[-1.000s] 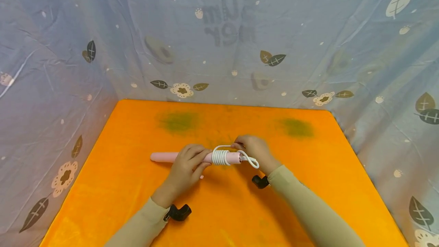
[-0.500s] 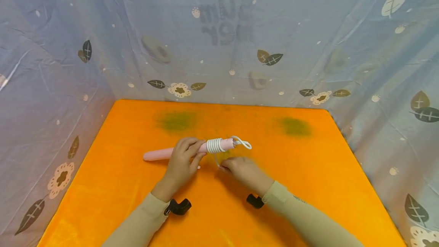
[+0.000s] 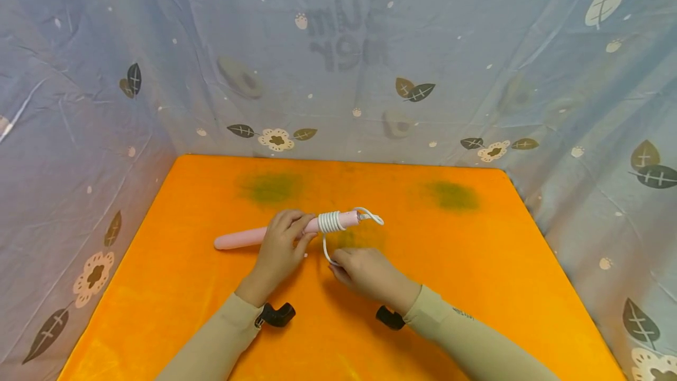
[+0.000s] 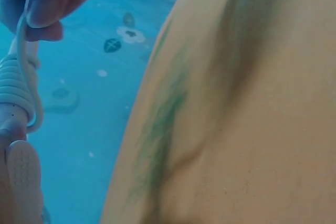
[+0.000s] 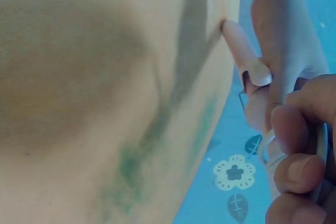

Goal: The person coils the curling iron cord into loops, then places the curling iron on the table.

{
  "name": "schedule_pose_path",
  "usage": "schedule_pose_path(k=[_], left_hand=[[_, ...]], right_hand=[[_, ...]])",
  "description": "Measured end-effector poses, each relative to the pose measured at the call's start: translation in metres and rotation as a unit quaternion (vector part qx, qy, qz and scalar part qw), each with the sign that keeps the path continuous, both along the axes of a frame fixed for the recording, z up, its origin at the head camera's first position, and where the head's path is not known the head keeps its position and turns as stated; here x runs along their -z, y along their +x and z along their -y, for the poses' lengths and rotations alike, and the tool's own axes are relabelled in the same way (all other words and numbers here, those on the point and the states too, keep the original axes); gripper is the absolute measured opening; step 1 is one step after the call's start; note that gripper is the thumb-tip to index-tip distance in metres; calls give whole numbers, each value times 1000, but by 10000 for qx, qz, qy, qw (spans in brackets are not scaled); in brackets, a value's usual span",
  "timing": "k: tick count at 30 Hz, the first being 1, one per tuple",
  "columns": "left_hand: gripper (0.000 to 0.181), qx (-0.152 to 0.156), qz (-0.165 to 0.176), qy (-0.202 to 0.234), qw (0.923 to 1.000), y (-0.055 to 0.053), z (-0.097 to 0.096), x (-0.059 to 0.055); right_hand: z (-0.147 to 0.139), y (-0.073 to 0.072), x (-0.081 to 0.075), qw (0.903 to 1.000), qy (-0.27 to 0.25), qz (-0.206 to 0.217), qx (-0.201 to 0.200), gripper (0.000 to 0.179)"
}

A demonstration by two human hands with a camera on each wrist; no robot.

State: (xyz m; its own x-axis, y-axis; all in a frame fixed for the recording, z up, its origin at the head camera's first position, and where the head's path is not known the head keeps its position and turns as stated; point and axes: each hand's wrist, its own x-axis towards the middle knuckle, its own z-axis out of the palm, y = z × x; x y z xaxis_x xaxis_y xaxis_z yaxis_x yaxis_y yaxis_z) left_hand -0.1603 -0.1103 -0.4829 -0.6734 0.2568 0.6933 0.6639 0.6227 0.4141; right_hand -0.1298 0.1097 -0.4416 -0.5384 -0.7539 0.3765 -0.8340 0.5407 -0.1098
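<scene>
A pink curling iron (image 3: pixel 240 239) is held above the table in the head view, its right end tilted up. My left hand (image 3: pixel 280 246) grips it around the middle. White cord (image 3: pixel 330 222) is coiled in several turns around the handle, and a loop of it sticks out at the right end. Below the coils, my right hand (image 3: pixel 370 272) pinches the cord's loose length between thumb and fingers. The left wrist view shows the iron's thumb lever (image 4: pixel 23 177) beside the coils. In the right wrist view the barrel (image 5: pixel 239 40) points away past the left hand.
An orange cloth (image 3: pixel 328 334) with greenish smudges covers the table. Grey-blue curtains (image 3: pixel 349 93) printed with leaves and flowers hang behind and at both sides. Black wrist mounts (image 3: pixel 277 314) sit at both sleeve cuffs.
My right hand has brought the cord from above the handle down toward me, below the coils. The curling iron's right end has risen and shifted slightly left; my left hand keeps its grip.
</scene>
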Motion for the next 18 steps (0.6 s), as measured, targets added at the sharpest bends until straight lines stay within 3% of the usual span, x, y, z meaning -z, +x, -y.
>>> schedule_pose_path(k=[11,18], left_hand=[[37,54,176,-167,9997,0,0,7],[35,129,145,-309,9993,1,-1,12]], right_hand=[[3,2,-14,9998,-90,-177,-38,14],[5,-1,-20,9970,-206,-733,-98,16]])
